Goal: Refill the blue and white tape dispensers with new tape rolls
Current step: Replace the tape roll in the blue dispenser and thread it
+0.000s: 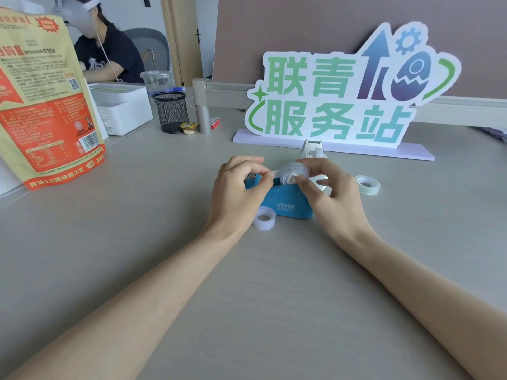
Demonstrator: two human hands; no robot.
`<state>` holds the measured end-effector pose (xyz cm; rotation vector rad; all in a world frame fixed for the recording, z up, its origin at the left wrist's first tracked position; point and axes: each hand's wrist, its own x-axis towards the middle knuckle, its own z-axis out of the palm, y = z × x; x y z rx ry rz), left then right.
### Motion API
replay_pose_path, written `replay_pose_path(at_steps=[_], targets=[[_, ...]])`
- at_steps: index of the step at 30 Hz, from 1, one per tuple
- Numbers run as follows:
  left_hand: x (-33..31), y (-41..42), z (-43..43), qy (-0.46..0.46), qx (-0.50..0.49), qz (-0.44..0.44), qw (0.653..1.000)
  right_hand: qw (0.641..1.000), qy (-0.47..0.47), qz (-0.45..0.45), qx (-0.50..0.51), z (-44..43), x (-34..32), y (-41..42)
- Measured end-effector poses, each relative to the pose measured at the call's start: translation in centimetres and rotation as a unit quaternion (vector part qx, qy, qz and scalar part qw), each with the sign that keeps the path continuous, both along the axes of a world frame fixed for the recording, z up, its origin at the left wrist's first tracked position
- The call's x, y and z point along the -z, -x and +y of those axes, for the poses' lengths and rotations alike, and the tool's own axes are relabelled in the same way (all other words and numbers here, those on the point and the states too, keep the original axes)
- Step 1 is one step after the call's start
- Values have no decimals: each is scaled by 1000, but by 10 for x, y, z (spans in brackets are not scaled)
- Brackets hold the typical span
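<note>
Pinching a loose tape end between thumb and forefinger of the left hand, grip clamped on it, just left of and above the blue dispenser. Clamping a tape roll on its hub in the right hand, fingertips closed round it, directly over the dispenser's open top. Judging by this: working on the blue dispenser first, drawing the tape's free end out before seating the roll. Calling next, probably, for lowering the roll into the cradle with the hub's ends meeting their slots, then leading the strip forward to the cutter under steady tension, avoiding any fold-back of the sticky side.

Waiting just behind the blue dispenser: the white dispenser, partly hidden, whether loaded impossible to tell. Lying near the blue dispenser's front left corner: an opaque white ring; lying well to its right: a clear tape roll.

Carrying everything: a pale grey worktop, smooth and matt. Standing behind the dispensers: a cut-out sign against a partition; further left, a mesh pen cup, a white box and a large snack bag. Sitting beyond those: another person at a neighbouring desk.
</note>
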<state>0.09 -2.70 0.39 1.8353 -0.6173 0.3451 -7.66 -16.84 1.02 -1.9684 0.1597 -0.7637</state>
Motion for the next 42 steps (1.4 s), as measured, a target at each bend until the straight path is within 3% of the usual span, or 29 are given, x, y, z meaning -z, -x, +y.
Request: replay_pose_path(at_steps=[9, 19, 36, 42], targets=[[-1, 2, 1, 5, 14, 20, 1000, 1000, 21, 19, 12, -3, 4, -4], [0, 1, 1, -3, 3, 21, 1000, 998, 35, -41, 24, 2, 3, 1], [0, 5, 0, -21, 11, -7, 1000, 992, 95, -63, 50, 2, 6, 1], [-4, -3, 7, 24, 4, 19, 1000, 995, 75, -52, 39, 3, 4, 1]])
